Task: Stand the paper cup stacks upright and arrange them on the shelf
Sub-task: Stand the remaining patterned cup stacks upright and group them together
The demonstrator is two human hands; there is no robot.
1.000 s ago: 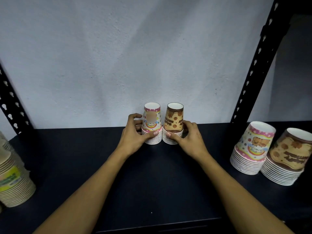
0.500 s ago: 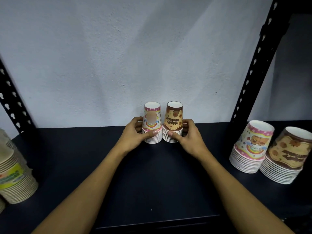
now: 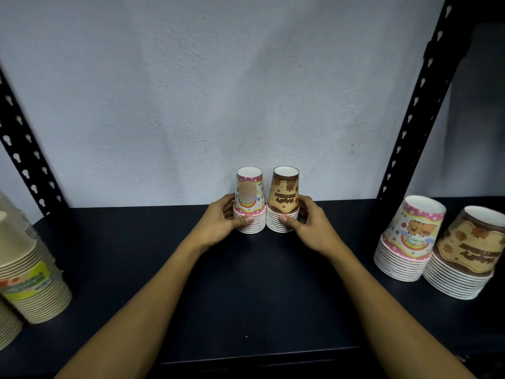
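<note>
Paper rims, ribbed and white, sit under both thumbs: the left hand [image 3: 218, 224] curls round the base of the pink cup stack [image 3: 249, 203] and the right hand [image 3: 308, 225] curls round the base of the brown cup stack [image 3: 284, 201], each gripping low on the nested rims. Both stacks stand mouth-down at the back of the dark shelf [image 3: 246, 296], just beside each other and close to the wall [image 3: 218, 91], near the middle between the uprights. To finish this step well, I judge the hands should press the two stacks gently together until the rims meet evenly, keep the pressure low so the tall tops do not tip, then let go one hand at a time. The shelf surface is matt and flat. To the right a second pink stack [image 3: 407, 239] and a second brown stack [image 3: 470, 255] appear to lean beyond the black perforated post [image 3: 420, 97]; at the left edge stand beige cup stacks [image 3: 27, 274].
</note>
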